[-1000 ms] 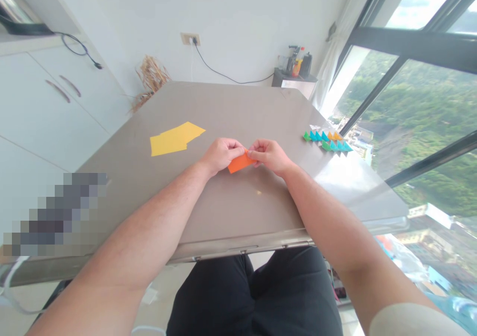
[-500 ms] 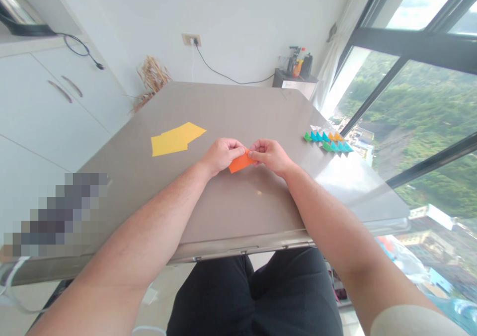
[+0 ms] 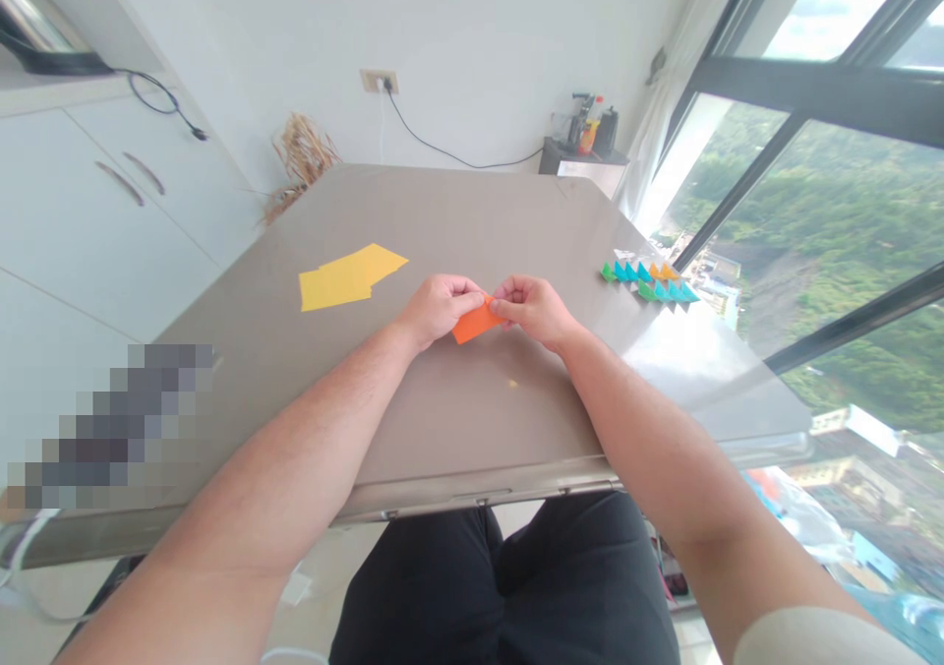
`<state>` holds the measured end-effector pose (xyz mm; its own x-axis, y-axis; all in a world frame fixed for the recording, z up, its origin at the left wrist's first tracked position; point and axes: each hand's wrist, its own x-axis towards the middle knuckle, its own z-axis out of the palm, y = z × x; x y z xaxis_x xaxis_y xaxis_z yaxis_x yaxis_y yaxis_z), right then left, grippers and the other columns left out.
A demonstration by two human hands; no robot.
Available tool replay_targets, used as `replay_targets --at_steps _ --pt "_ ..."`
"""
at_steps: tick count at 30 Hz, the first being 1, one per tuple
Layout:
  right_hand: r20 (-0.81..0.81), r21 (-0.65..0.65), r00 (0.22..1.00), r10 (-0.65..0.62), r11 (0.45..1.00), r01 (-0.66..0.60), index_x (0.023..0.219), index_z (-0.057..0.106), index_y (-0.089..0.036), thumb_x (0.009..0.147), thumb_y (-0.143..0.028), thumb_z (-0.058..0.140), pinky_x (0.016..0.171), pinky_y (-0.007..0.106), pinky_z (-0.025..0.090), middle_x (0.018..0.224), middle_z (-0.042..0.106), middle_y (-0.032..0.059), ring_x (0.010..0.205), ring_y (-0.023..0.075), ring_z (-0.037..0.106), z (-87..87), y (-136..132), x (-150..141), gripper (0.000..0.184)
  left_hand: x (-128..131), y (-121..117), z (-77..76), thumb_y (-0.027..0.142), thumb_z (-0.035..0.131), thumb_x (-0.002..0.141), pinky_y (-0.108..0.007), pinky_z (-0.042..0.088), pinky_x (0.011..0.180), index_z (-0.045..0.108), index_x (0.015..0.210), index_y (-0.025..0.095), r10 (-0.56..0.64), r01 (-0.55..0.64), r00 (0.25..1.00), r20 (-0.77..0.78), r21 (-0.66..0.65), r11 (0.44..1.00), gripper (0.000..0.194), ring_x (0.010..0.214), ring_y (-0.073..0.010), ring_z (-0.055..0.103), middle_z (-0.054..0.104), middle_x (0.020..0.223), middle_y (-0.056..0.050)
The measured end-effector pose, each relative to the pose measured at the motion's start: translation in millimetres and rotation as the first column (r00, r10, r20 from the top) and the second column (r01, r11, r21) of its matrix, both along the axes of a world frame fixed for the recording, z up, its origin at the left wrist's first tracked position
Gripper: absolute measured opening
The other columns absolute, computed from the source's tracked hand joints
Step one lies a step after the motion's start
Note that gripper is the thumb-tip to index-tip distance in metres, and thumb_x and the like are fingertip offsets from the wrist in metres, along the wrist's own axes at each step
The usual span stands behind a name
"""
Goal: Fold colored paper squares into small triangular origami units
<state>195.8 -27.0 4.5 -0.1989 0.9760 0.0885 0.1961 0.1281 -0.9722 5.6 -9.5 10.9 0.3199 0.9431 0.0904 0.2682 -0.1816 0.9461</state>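
Note:
A small orange paper (image 3: 474, 323) lies at the middle of the grey table (image 3: 457, 212), pinched from both sides. My left hand (image 3: 437, 306) grips its left upper edge with closed fingers. My right hand (image 3: 536, 308) pinches the right upper edge, its fingertips meeting those of the left. Part of the paper is hidden under both hands.
Two yellow paper sheets (image 3: 346, 276) lie overlapped to the left. A row of small folded paper pieces (image 3: 647, 279) in green, teal and orange sits at the table's right edge by the window. Dried stalks (image 3: 300, 158) stand behind the far left corner. A blurred patch covers the near left.

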Motion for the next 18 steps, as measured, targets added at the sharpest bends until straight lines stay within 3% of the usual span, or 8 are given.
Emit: replay_targets --at_steps 18 --pt "0.079 -0.012 0.996 -0.043 0.999 0.044 0.077 0.062 -0.021 0.072 -0.033 0.072 0.057 0.026 0.048 0.064 0.062 -0.0021 0.06 0.0134 0.06 4.9 -5.5 -7.0 0.016 3.5 -1.4 -2.5 0.037 0.066 0.074 -0.026 0.04 0.055 0.069 0.074 0.018 0.074 -0.067 0.991 -0.111 0.06 0.996 0.02 0.06 -0.0132 0.054 0.066 0.068 -0.002"
